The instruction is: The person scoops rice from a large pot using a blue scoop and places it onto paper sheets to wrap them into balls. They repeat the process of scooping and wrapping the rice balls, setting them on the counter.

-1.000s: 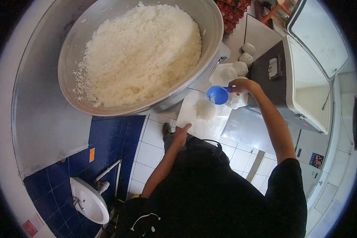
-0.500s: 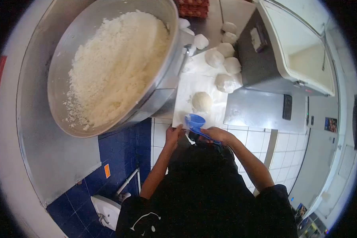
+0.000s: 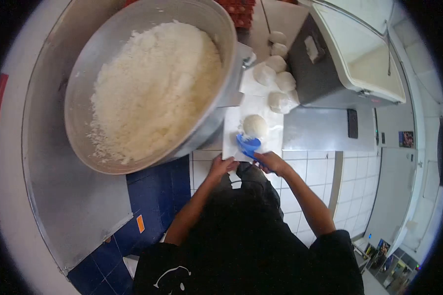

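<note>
My right hand (image 3: pixel 271 163) is wrapped around the handle of a blue scoop (image 3: pixel 250 143). The scoop's bowl rests low over a white board (image 3: pixel 234 129), beside a round mound of white crumbly food (image 3: pixel 255 127). Loose white crumbs lie around the mound. At the board's near left corner, my left hand (image 3: pixel 223 166) grips the edge, its fingers partly hidden. Up and to the left stands a large metal pot (image 3: pixel 147 169) holding a heap of white crumbly food (image 3: pixel 157 88).
Several white wrapped round bundles (image 3: pixel 279 102) sit at the board's far right, against an open grey cooler box (image 3: pixel 315 64). A dark phone-like object (image 3: pixel 352 123) lies on the metal counter (image 3: pixel 315 130). Red egg trays (image 3: pixel 241 12) are stacked at the back.
My right hand has moved the blue scoop slightly right and turned it, bringing its bowl nearer the mound. The view has shifted a little; my left hand stays at the board's edge.
</note>
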{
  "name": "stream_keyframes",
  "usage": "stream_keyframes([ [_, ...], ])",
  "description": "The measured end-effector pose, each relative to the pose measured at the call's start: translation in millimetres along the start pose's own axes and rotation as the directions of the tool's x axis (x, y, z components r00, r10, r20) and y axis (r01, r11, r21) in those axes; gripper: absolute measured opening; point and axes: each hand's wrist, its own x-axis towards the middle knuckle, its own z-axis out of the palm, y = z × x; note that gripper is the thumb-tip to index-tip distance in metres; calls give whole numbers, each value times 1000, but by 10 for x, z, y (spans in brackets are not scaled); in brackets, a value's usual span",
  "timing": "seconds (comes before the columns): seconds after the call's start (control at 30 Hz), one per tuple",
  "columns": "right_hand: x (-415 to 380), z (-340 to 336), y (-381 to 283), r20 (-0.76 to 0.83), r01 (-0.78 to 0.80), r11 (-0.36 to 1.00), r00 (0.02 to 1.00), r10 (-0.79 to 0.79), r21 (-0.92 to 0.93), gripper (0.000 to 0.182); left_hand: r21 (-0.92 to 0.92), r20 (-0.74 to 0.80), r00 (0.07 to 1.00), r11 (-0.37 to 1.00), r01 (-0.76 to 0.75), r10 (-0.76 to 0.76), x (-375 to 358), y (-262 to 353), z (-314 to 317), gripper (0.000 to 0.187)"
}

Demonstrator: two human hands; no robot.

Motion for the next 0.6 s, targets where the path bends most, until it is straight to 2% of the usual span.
stream_keyframes([
  [0.07, -4, 159, 105, -161, 57, 982, 983, -87, -183, 55, 30, 4, 993, 993, 118, -118, -7, 89, -48, 31],
  [0.1, 29, 213, 169, -155, 66, 983, 983, -93, -173, 55, 35, 41, 993, 994, 107, -109, 28, 62, -113, 31],
  [0.17, 26, 288, 349, -256, 121, 943, 945, -205, -310, 49, 42, 83, 990, 993, 109, -113, 26, 31, -205, 31],
  [0.23, -44, 385, 402, -300, 163, 937, 918, -258, -309, 43, 151, 131, 975, 975, 162, -182, 20, 145, -232, 36],
  [0.3, -149, 454, 416, -334, 217, 923, 885, -323, -318, 38, 185, 153, 968, 968, 172, -201, -45, 222, -238, 37],
  [0.33, -215, 449, 384, -372, 243, 943, 873, -314, -226, 35, 209, 163, 963, 962, 177, -213, -67, 275, -284, 38],
  [0.4, -427, 351, 164, -419, 303, 951, 856, -302, -65, 29, 327, 155, 970, 936, 129, -188, -79, 310, -349, 39],
  [0.43, -560, 221, 69, -414, 350, 935, 845, -339, -52, 29, 339, 161, 973, 935, 103, -166, -68, 287, -415, 37],
  [0.47, -834, 181, -259, -494, 345, 936, 804, -330, -65, 32, 353, 176, 974, 933, 72, -141, -36, 251, -487, 35],
  [0.53, -1378, 40, -879, -558, 395, 910, 730, -393, -124, 34, 526, 207, 975, 849, -48, -74, 31, 225, -548, 37],
  [0.57, -1598, -31, -1159, -593, 397, 905, 695, -407, -154, 35, 736, 238, 970, 659, -153, -40, -98, 484, -488, 33],
  [0.6, -1778, -78, -1424, -602, 469, 845, 605, -520, -258, 36, 729, 249, 968, 662, -174, -20, -196, 616, -421, 33],
])
